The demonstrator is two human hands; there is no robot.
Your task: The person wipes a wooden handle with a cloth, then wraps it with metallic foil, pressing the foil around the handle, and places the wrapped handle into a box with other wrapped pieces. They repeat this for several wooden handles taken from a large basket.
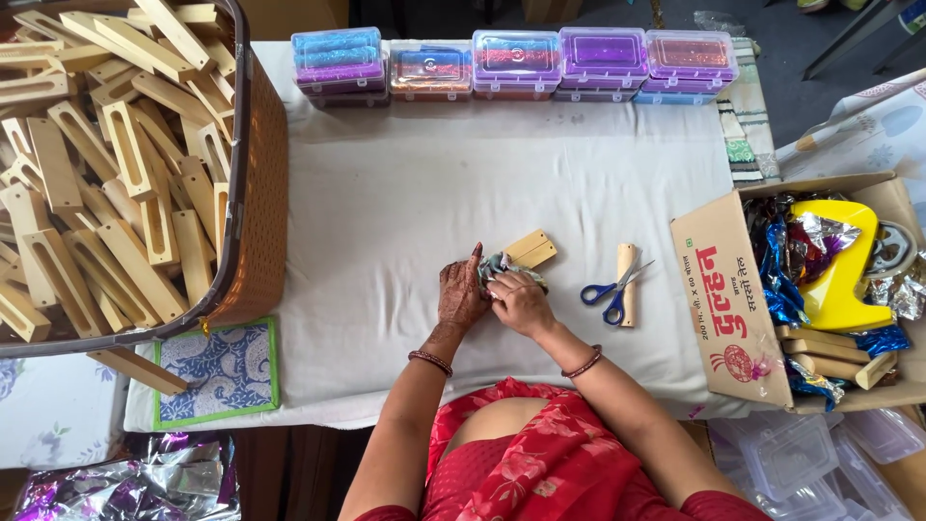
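My left hand (pixel 461 294) and my right hand (pixel 521 301) meet at the middle of the white-covered table (pixel 405 193). Together they hold a slotted wooden block (pixel 531 249) whose near end is wrapped in shiny multicoloured foil (pixel 498 268). The left hand presses the foil from the left side; the right hand's fingers pinch it from the front. The far end of the block sticks out bare beyond the fingers. How the foil is folded under the hands is hidden.
Blue-handled scissors (pixel 609 292) lie on another wooden piece (pixel 627 282) to the right. A brown basket (pixel 256 193) of several wooden blocks stands left. Glitter-filled plastic boxes (pixel 516 63) line the far edge. A cardboard box (pixel 728 299) with foil, a yellow tape dispenser (pixel 839 280) and wood sits right.
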